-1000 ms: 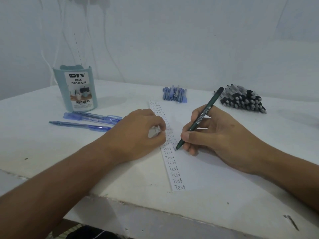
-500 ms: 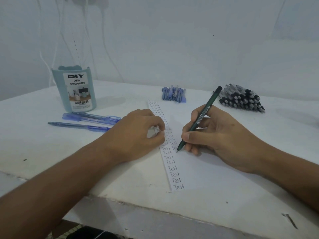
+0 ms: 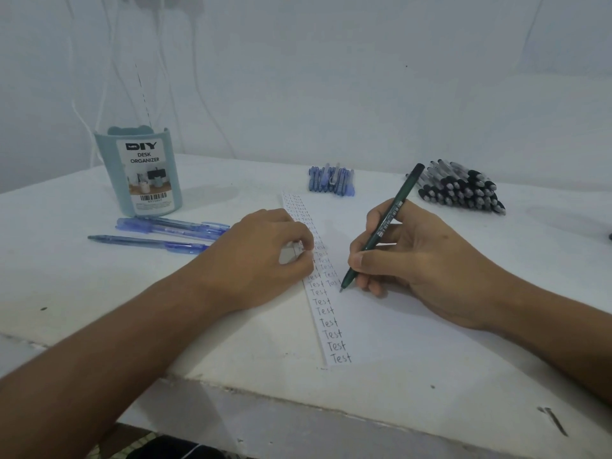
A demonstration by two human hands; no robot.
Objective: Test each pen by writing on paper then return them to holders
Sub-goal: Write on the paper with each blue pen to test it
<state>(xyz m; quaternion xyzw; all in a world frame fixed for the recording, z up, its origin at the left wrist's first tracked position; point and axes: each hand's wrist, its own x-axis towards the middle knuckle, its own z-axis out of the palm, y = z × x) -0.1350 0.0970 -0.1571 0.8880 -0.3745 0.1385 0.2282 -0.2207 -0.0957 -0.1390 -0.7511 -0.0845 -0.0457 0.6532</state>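
Your pen [image 3: 384, 226] has a matt dark-green plastic barrel with a printed label. The paper [image 3: 381, 329] under it is smooth and matt white. The table [image 3: 82, 293] looks like painted white board, dull and scuffed (chipped along its front edge). The organizer [image 3: 140, 172] is matt pale-blue plastic with a paper label. The blue pens [image 3: 155, 234] are translucent, glossy plastic.

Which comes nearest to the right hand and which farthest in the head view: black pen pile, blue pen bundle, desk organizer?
From the right hand:
1. Black pen pile, just behind it, to the right.
2. Blue pen bundle, behind, toward the left.
3. Desk organizer, far left.
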